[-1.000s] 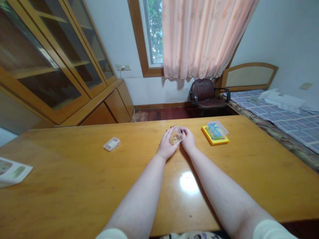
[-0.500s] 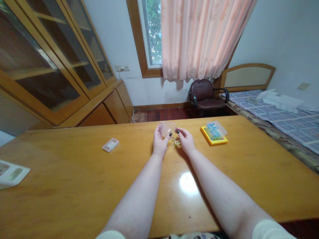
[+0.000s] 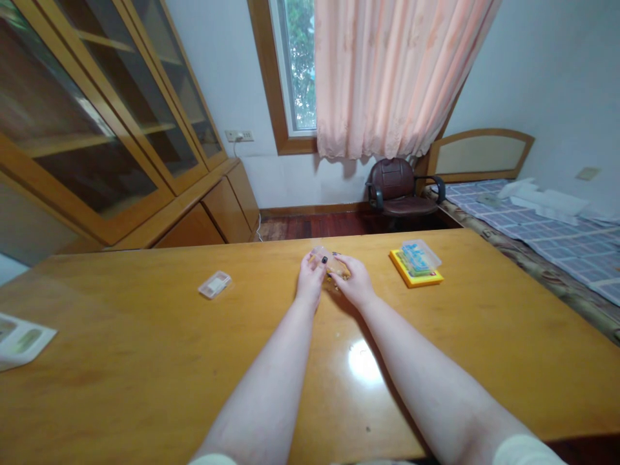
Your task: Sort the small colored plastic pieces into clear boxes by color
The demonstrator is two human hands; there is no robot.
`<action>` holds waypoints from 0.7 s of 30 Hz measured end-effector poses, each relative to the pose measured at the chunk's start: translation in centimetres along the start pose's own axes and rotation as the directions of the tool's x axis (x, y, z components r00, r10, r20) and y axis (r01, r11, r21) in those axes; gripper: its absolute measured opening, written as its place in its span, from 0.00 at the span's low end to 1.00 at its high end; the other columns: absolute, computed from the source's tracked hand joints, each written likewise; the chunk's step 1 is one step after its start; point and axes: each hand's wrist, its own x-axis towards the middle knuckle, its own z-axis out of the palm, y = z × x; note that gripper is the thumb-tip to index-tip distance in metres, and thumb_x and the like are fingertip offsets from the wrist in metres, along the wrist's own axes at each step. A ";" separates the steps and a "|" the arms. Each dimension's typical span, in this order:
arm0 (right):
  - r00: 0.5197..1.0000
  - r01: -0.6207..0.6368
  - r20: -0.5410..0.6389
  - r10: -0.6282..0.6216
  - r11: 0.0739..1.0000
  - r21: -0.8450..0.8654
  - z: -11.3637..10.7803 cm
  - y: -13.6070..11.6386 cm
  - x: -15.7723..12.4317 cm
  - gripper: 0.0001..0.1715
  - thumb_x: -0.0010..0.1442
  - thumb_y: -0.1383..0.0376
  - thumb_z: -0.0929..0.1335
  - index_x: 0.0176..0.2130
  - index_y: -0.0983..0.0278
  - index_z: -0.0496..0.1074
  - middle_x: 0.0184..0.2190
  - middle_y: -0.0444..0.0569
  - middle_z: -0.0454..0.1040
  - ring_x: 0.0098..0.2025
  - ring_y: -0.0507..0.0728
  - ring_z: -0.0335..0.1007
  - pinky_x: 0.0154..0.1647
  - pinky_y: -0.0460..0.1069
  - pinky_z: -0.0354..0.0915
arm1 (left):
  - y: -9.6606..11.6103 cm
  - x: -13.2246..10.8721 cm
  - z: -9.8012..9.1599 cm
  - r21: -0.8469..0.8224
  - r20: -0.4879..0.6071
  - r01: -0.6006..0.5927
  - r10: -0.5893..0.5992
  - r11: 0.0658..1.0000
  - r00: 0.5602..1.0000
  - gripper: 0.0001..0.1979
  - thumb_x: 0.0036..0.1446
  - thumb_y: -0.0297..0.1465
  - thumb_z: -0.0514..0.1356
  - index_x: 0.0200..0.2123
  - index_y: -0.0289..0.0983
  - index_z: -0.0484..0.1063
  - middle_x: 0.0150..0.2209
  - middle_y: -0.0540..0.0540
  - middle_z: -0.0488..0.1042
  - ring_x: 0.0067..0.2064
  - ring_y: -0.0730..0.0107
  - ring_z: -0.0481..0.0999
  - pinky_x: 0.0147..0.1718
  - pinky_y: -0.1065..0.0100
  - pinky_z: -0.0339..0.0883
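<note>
My left hand (image 3: 310, 278) is closed around a small clear plastic box (image 3: 323, 254), held just above the wooden table (image 3: 145, 349) at its far middle. My right hand (image 3: 352, 281) rests beside it, fingers curled over a little heap of small yellowish pieces (image 3: 332, 276) on the table, which it mostly hides. The fingertips of the two hands meet at the box.
A small clear lidded case (image 3: 214, 284) lies to the left. A yellow box with a clear case on top (image 3: 415, 265) sits to the right. White packaging (image 3: 22, 332) lies at the left edge. Beyond the table stand a brown chair (image 3: 400, 187), a bed (image 3: 547, 226) and a glass-door cabinet (image 3: 111, 129).
A second ago both hands cupped the box with the pieces inside. The pieces then spilled onto the table; my left hand kept the empty box, and my right hand has now moved over the heap.
</note>
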 end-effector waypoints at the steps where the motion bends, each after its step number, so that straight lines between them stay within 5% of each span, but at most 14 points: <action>1: 1.000 -0.007 -0.011 0.007 1.000 0.008 0.0 0.1 0.0 0.22 0.54 0.62 0.68 0.49 0.60 0.69 0.47 0.53 0.73 0.49 0.60 0.68 0.53 0.56 0.61 | -0.1 0.0 0.0 0.015 0.007 0.004 -0.004 1.000 1.000 0.29 0.47 0.37 0.66 0.51 0.41 0.59 0.55 0.39 0.67 0.54 0.62 0.69 0.52 0.63 0.64; 9: 0.997 0.042 -0.061 -0.040 0.998 0.036 -0.3 0.2 0.1 0.17 0.55 0.68 0.65 0.45 0.59 0.72 0.46 0.49 0.75 0.50 0.57 0.68 0.53 0.55 0.61 | -0.2 -0.2 0.0 -0.042 0.102 0.076 -0.071 0.996 0.992 0.30 0.45 0.40 0.67 0.51 0.40 0.62 0.53 0.40 0.70 0.49 0.63 0.74 0.48 0.62 0.66; 21: 0.997 0.072 0.026 -0.071 0.997 -0.027 -0.4 0.3 0.2 0.18 0.54 0.72 0.64 0.43 0.57 0.73 0.45 0.46 0.76 0.51 0.56 0.69 0.59 0.58 0.50 | 0.5 -0.3 0.1 -0.137 0.025 0.195 -0.193 0.971 0.981 0.17 0.52 0.39 0.61 0.43 0.37 0.66 0.40 0.43 0.77 0.36 0.68 0.78 0.39 0.65 0.70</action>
